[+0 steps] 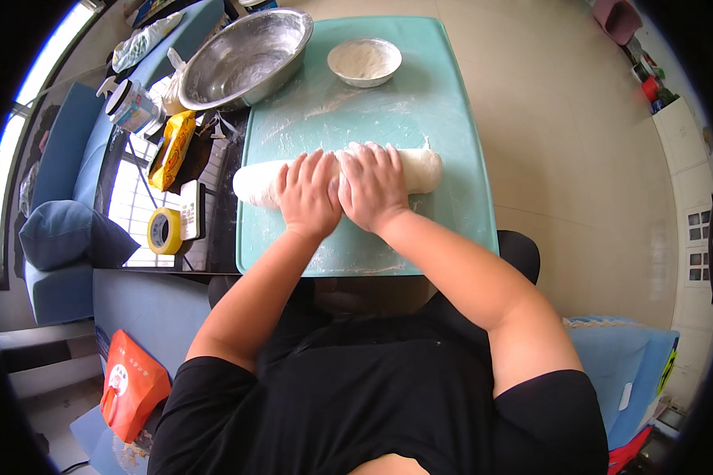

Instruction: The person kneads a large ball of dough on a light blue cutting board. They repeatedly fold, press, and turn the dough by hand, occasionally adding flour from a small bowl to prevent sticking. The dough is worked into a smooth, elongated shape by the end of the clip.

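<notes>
A thick pale log of dough (255,184) lies crosswise on a floury light-green board (293,252). My left hand (309,190) rests on its middle, palm down, with the fingers laid over the top and slightly apart. Right beside it, my right hand (372,182) presses on the dough in the same way, the two hands touching near the thumbs. Both thumbs are partly hidden. Beyond the dough, a small metal bowl of white flour (364,60) stands on the board. A large steel basin (249,63), dusted with flour inside, sits at the board's far left corner.
Left of the board, a dark glossy table holds yellow tape (165,231), a white device (191,210), a yellow packet (172,150) and a clear jar (137,108). Blue sofa seats (79,158) stand farther left. An orange-red bag (133,385) lies at lower left. Tiled floor (562,142) extends right.
</notes>
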Demonstrator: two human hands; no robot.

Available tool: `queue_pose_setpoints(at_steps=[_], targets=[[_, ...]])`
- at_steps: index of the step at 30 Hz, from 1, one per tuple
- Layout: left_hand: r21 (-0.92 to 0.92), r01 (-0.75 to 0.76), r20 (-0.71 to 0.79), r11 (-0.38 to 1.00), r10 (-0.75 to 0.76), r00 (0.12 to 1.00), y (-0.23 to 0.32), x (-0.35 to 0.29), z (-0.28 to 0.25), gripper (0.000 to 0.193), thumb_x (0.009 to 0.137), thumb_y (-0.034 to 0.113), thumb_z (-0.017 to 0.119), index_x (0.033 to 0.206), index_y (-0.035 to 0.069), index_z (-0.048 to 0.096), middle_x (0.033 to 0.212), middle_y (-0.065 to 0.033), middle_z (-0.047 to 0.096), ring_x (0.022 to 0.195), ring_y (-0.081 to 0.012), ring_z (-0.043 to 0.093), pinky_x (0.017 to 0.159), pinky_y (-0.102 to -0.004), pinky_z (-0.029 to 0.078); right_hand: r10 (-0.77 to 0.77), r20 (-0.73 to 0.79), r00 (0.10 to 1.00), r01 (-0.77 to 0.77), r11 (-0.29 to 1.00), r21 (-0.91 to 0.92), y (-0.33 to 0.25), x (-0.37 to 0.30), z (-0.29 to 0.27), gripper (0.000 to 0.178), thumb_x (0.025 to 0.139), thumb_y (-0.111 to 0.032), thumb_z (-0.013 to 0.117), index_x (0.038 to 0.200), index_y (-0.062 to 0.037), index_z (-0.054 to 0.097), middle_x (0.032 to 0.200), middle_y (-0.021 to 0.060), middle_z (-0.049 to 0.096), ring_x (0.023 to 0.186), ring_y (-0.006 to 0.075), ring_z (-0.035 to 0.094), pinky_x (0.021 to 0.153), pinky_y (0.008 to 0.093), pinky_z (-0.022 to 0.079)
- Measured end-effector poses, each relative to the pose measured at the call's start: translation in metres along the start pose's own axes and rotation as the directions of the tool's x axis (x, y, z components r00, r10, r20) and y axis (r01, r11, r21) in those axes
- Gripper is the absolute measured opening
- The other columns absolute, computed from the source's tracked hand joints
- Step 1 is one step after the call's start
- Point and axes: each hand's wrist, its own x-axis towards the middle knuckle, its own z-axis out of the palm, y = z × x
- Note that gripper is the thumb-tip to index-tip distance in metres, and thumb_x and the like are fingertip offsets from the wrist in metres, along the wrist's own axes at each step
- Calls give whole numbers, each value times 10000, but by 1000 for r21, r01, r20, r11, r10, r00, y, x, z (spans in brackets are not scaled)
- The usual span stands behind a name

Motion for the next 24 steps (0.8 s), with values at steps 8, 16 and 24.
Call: queue_pose_setpoints(at_steps=[8, 16, 24], targets=[[22, 52, -38, 998, -51, 998, 0, 16, 23, 405, 841, 296, 466, 1196, 126, 566, 1205, -67, 560, 1141, -266, 481, 1022, -437, 241, -42, -10, 999, 42, 998, -44, 25, 11, 29, 457, 804, -297, 488, 1221, -113, 505, 1202, 157, 514, 1106, 350, 465, 991, 525, 305], [-55, 289, 158, 956, -278, 948, -26, 91, 56, 264, 889, 345, 454, 959, 172, 640, 973, -56, 631, 970, -283, 557, 917, -426, 343, 156, 86, 984, -164, 983, 87, 58, 89, 62, 208, 857, -273, 467, 881, -113, 598, 883, 82, 649, 826, 291, 604, 783, 416, 447], [-26, 433, 242, 901, -414, 877, -45, 137, 90, 349, 906, 364, 413, 900, 132, 673, 977, -69, 670, 976, -270, 593, 890, -396, 395, 344, 203, 917, -369, 924, 102, 80, 132, 85, 331, 878, -329, 405, 841, -90, 631, 862, 146, 671, 796, 348, 633, 730, 453, 500]])
